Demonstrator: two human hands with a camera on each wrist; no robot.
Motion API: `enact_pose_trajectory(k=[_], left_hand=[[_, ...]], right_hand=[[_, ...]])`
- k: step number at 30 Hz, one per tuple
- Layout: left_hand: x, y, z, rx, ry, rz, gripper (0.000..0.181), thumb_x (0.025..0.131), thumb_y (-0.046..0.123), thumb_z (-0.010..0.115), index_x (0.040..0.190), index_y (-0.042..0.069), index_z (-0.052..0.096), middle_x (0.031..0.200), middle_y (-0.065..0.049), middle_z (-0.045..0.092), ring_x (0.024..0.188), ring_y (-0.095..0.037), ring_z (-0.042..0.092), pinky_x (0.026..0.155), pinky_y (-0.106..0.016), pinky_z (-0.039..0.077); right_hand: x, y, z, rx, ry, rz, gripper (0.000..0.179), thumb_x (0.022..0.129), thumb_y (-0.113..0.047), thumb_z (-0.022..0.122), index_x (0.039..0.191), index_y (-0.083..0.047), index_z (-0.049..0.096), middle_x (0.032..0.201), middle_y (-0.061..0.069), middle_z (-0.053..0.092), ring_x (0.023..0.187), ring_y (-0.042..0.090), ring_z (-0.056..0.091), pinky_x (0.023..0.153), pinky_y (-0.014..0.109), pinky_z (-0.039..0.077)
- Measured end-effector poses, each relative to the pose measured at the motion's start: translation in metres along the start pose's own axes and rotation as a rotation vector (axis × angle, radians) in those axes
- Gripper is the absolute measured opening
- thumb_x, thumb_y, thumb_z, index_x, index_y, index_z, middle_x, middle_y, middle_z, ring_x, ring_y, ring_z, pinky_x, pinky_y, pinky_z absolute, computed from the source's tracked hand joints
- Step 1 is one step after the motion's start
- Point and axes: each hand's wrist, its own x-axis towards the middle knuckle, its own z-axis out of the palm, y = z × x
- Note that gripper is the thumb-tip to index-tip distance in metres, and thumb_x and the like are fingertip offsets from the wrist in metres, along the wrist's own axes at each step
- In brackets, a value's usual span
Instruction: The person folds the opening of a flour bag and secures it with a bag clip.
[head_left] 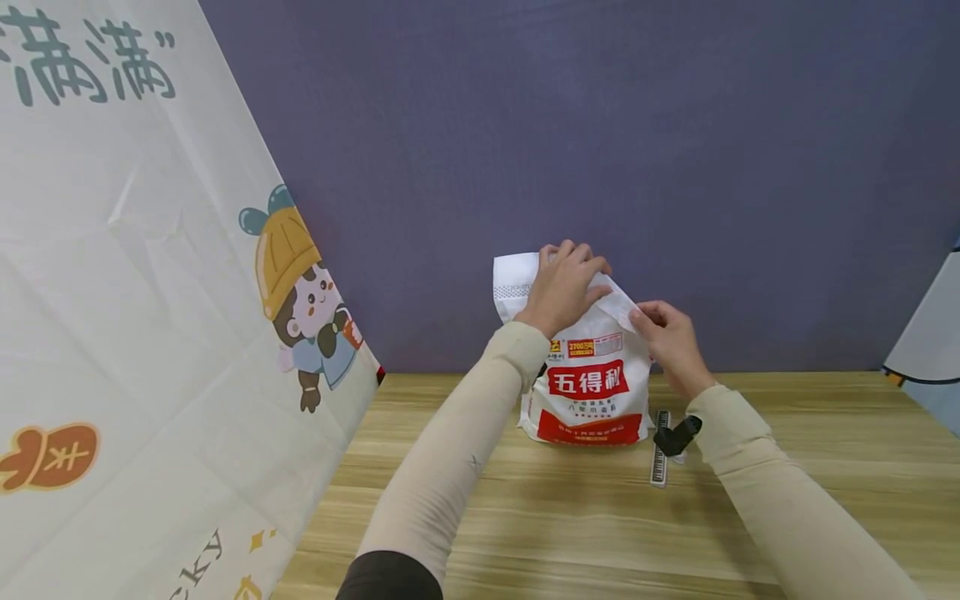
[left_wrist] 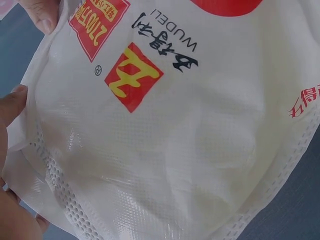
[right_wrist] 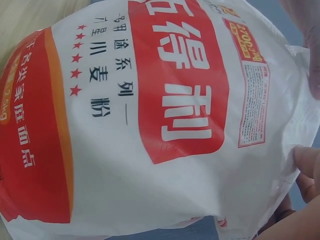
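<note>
A white flour bag (head_left: 528,408) with red bands and Chinese lettering stands upright on the wooden table, its top edge slanting down to the right. My left hand (head_left: 564,285) grips that top edge near its middle, fingers over the back and thumb at the front. At the upper right corner, my right hand (head_left: 672,340) pinches the bag's edge between thumb and fingers. The left wrist view shows the bag's white upper part (left_wrist: 165,155) and a perforated seam (left_wrist: 65,195). In the right wrist view, the printed front (right_wrist: 185,190) bulges and looks full.
A narrow strip with black bars (head_left: 659,467) lies on the wooden table (head_left: 570,517), right of the bag and partly behind the black wrist camera (head_left: 678,435). A grey-blue backdrop (head_left: 600,125) rises behind. On the left hangs a white printed sheet (head_left: 150,333).
</note>
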Motion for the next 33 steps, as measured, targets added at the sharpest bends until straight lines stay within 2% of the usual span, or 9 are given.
enact_pose_trajectory(k=[12, 18, 33], left_hand=[[0.000, 0.002, 0.000, 0.002, -0.013, -0.014, 0.023, 0.093, 0.048, 0.056, 0.111, 0.035, 0.065, 0.110, 0.014, 0.063, 0.107, -0.010, 0.050, 0.099, -0.037, 0.032], [0.000, 0.002, -0.001, 0.019, -0.017, -0.028, 0.026, 0.094, 0.048, 0.055, 0.112, 0.035, 0.066, 0.111, 0.015, 0.064, 0.108, -0.009, 0.050, 0.101, -0.037, 0.032], [-0.001, -0.001, 0.003, 0.022, 0.031, -0.053, 0.025, 0.092, 0.052, 0.056, 0.106, 0.035, 0.067, 0.108, 0.017, 0.065, 0.106, -0.008, 0.050, 0.107, -0.042, 0.027]], right_hand=[[-0.002, 0.010, -0.002, -0.030, 0.001, 0.002, 0.051, 0.096, -0.048, 0.049, 0.126, -0.007, 0.052, 0.106, 0.005, 0.051, 0.089, 0.019, 0.051, 0.065, 0.029, 0.052], [-0.002, 0.016, -0.004, -0.030, -0.007, 0.009, 0.052, 0.095, -0.049, 0.049, 0.125, -0.006, 0.051, 0.110, 0.007, 0.052, 0.092, 0.019, 0.053, 0.070, 0.028, 0.053], [-0.002, 0.030, -0.009, -0.066, 0.021, 0.040, 0.045, 0.098, -0.041, 0.048, 0.123, -0.004, 0.052, 0.109, 0.008, 0.051, 0.093, 0.021, 0.051, 0.068, 0.019, 0.049]])
